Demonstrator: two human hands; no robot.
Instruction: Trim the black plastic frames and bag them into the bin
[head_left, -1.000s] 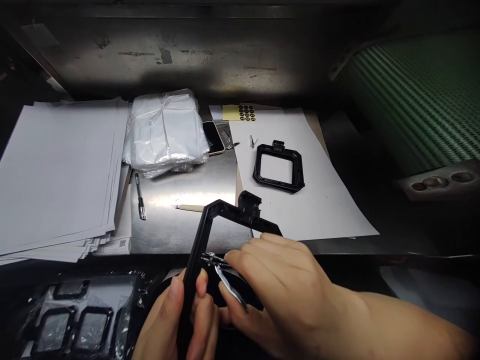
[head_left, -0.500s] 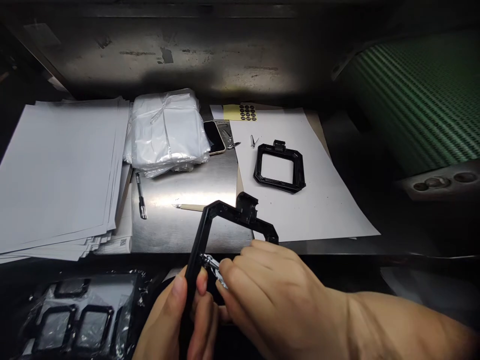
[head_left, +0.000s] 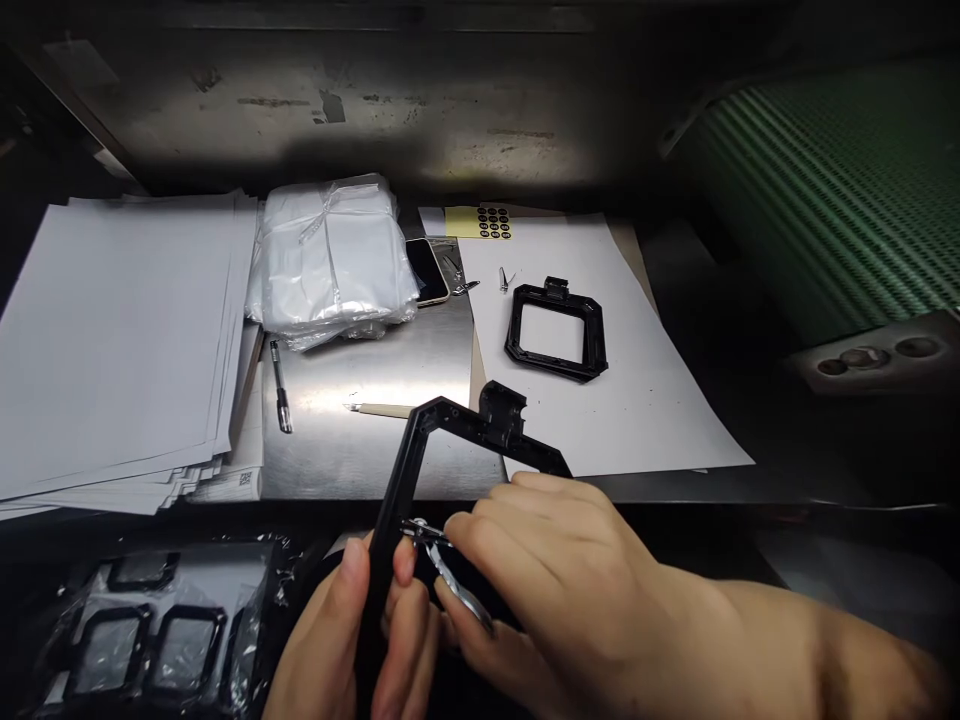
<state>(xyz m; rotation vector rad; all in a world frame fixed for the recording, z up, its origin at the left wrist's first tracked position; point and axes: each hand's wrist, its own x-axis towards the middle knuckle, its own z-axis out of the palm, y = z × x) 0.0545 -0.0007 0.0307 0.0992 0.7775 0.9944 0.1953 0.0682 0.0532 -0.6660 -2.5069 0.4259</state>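
My left hand (head_left: 390, 620) is closed around the left side of a black plastic frame (head_left: 397, 470), which is tilted up and has a clip-like tab on its top edge. My right hand (head_left: 562, 580) grips silver nail clippers (head_left: 450, 575), their jaws at the inner edge of the frame's left side. The lever stands away from the body of the clippers. My right hand hides the frame's right side. A second black frame (head_left: 596, 335) with the same tab lies on a white sheet (head_left: 637, 425) beyond my hands.
Paper stacks (head_left: 127, 330) stand at left beside bundled clear plastic bags (head_left: 330, 260) and a phone (head_left: 427, 270). A pen (head_left: 280, 385), a craft knife (head_left: 379, 410), more nail clippers (head_left: 504, 280) and a yellow sticker sheet (head_left: 461, 222) lie around. Bagged frames (head_left: 184, 655) sit lower left; a green conveyor belt (head_left: 847, 190) is at right.
The lever of the nail clippers has swung wider from the body, and my right hand has loosened slightly. My left hand keeps the frame in nearly the same place.
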